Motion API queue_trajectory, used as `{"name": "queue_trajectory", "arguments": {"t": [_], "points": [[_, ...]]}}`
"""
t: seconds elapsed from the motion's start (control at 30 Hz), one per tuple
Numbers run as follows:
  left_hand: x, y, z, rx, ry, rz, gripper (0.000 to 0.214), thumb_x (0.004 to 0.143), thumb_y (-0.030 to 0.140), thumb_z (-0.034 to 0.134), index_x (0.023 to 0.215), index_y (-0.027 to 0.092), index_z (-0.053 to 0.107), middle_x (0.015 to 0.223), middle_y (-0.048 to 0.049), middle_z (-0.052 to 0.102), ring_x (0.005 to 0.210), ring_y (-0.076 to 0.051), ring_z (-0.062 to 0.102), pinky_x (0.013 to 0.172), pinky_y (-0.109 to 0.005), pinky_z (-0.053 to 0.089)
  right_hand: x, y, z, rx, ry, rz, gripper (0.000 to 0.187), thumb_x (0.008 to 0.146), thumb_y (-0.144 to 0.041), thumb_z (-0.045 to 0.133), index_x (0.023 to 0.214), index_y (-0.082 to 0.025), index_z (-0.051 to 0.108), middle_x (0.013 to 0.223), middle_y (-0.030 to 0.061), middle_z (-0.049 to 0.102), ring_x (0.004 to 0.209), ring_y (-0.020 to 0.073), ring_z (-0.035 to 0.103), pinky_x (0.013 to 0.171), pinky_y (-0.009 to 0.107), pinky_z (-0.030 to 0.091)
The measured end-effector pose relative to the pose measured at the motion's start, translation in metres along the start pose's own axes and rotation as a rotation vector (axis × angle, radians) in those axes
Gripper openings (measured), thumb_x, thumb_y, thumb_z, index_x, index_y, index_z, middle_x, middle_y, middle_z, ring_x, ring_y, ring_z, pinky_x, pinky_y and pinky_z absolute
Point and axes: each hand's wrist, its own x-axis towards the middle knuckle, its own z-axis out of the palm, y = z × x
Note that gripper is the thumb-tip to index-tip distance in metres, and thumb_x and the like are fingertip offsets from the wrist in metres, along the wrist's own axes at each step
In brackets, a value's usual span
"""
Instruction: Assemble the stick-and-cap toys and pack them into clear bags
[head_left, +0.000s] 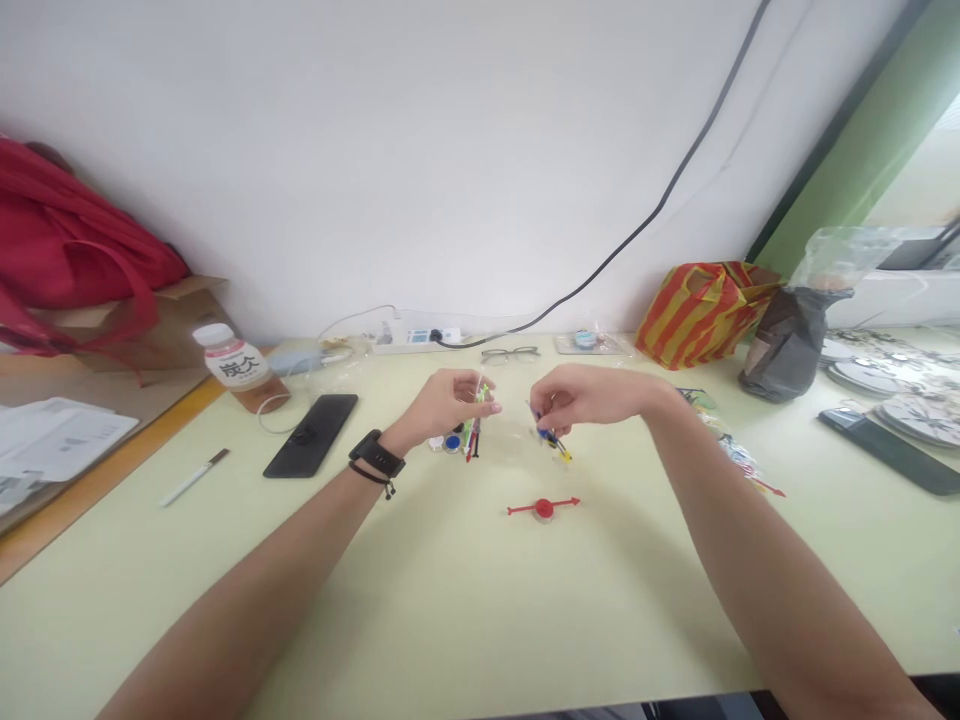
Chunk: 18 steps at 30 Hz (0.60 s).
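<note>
Our left hand (455, 400) curls by colourful pieces (471, 440), can't tell if gripping; our right hand (566, 398), wrist bent, pinches blue-and-yellow bits (553, 439). Red spinner (544, 510)'s nearer us on the bench (450, 610).

Place: an indoor workspace, home or office, cannot tell which
Table (465, 620): pale yellow-green, set along a white wall (375, 150)
Power strip (387, 349): near the wall, with a thick black cable (664, 203) running to it
Personal goods: phone (311, 436), eyeglasses (511, 353), drink bottle (240, 368), resting on the table
Bags: red fabric bag (75, 230) above a cardboard box (180, 330); striped bag (701, 315) and dark plastic bag (784, 350) toward the right
Work goods: red arrow piece (544, 510) on a round base; stacked patterned discs (922, 417) at far right
</note>
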Motion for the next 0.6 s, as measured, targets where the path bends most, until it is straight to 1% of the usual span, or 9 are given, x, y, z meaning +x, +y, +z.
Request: {"name": "queue_trajectory", "arguments": {"t": [0.07, 0.13, 0.2, 0.23, 0.27, 0.37, 0.47, 0.53, 0.6], "points": [[-0.001, 0.003, 0.0, 0.06, -0.035, 0.045, 0.048, 0.073, 0.048, 0.089, 0.105, 0.015, 0.076, 0.091, -0.0094, 0.077, 0.082, -0.022, 0.072, 0.074, -0.033, 0.058, -0.017, -0.004, -0.011, 0.102, 0.182, -0.081, 0.024, 0.089, -0.042, 0.074, 0.087, -0.02, 0.067, 0.084, 0.0042, 0.074, 0.081, 0.0202, 0.072, 0.076, 0.032, 0.058], [-0.003, 0.005, -0.001, 0.111, -0.065, 0.08, 0.045, 0.075, 0.048, 0.087, 0.104, 0.015, 0.076, 0.085, -0.0068, 0.074, 0.076, -0.019, 0.069, 0.07, -0.03, 0.056, -0.028, -0.007, -0.017, 0.223, 0.478, -0.194, 0.032, 0.086, -0.05, 0.079, 0.089, -0.02, 0.069, 0.085, 0.0049, 0.074, 0.081, 0.0211, 0.071, 0.08, 0.037, 0.06], [-0.003, 0.007, -0.001, 0.142, -0.077, 0.104, 0.043, 0.075, 0.048, 0.087, 0.102, 0.016, 0.076, 0.081, -0.005, 0.072, 0.071, -0.017, 0.065, 0.066, -0.028, 0.053, -0.031, -0.009, -0.019, 0.318, 0.751, -0.292, 0.038, 0.081, -0.055, 0.083, 0.089, -0.021, 0.069, 0.087, 0.0052, 0.074, 0.079, 0.0211, 0.071, 0.081, 0.039, 0.062], [-0.004, 0.008, -0.001, 0.148, -0.082, 0.112, 0.043, 0.075, 0.048, 0.088, 0.101, 0.016, 0.076, 0.08, -0.0047, 0.072, 0.07, -0.016, 0.064, 0.065, -0.027, 0.052, -0.031, -0.009, -0.019, 0.344, 0.844, -0.321, 0.04, 0.079, -0.057, 0.085, 0.088, -0.021, 0.069, 0.088, 0.0052, 0.074, 0.078, 0.021, 0.071, 0.08, 0.039, 0.062], [-0.004, 0.009, -0.001, 0.15, -0.088, 0.118, 0.043, 0.074, 0.048, 0.088, 0.1, 0.016, 0.076, 0.08, -0.0046, 0.072, 0.069, -0.016, 0.063, 0.063, -0.026, 0.051, -0.029, -0.009, -0.019, 0.354, 0.906, -0.336, 0.041, 0.077, -0.057, 0.086, 0.087, -0.022, 0.068, 0.088, 0.0052, 0.074, 0.077, 0.021, 0.072, 0.079, 0.039, 0.063], [-0.005, 0.011, -0.001, 0.149, -0.125, 0.118, 0.044, 0.073, 0.049, 0.089, 0.097, 0.016, 0.076, 0.077, -0.0037, 0.07, 0.066, -0.015, 0.059, 0.059, -0.025, 0.047, -0.021, -0.01, -0.016, 0.336, 0.992, -0.345, 0.041, 0.077, -0.056, 0.087, 0.085, -0.022, 0.067, 0.09, 0.0056, 0.074, 0.078, 0.0216, 0.073, 0.077, 0.04, 0.065], [-0.005, 0.012, 0.0, 0.146, -0.143, 0.106, 0.043, 0.072, 0.049, 0.089, 0.096, 0.016, 0.076, 0.078, -0.0036, 0.07, 0.064, -0.014, 0.058, 0.058, -0.025, 0.045, -0.017, -0.012, -0.016, 0.332, 1.051, -0.389, 0.038, 0.079, -0.053, 0.086, 0.086, -0.022, 0.066, 0.089, 0.0048, 0.072, 0.077, 0.021, 0.073, 0.078, 0.04, 0.066], [-0.005, 0.012, 0.0, 0.136, -0.15, 0.1, 0.042, 0.073, 0.049, 0.089, 0.096, 0.016, 0.076, 0.081, -0.0048, 0.072, 0.065, -0.014, 0.06, 0.059, -0.025, 0.047, -0.017, -0.013, -0.016, 0.337, 1.066, -0.415, 0.036, 0.079, -0.051, 0.087, 0.086, -0.022, 0.066, 0.089, 0.0047, 0.072, 0.077, 0.0207, 0.073, 0.079, 0.041, 0.066], [-0.005, 0.012, 0.001, 0.129, -0.16, 0.096, 0.041, 0.074, 0.049, 0.088, 0.096, 0.016, 0.076, 0.081, -0.0053, 0.072, 0.066, -0.015, 0.062, 0.059, -0.026, 0.048, -0.018, -0.015, -0.016, 0.337, 1.056, -0.405, 0.036, 0.079, -0.05, 0.087, 0.086, -0.022, 0.067, 0.09, 0.0054, 0.072, 0.078, 0.0214, 0.074, 0.079, 0.041, 0.066]]}}
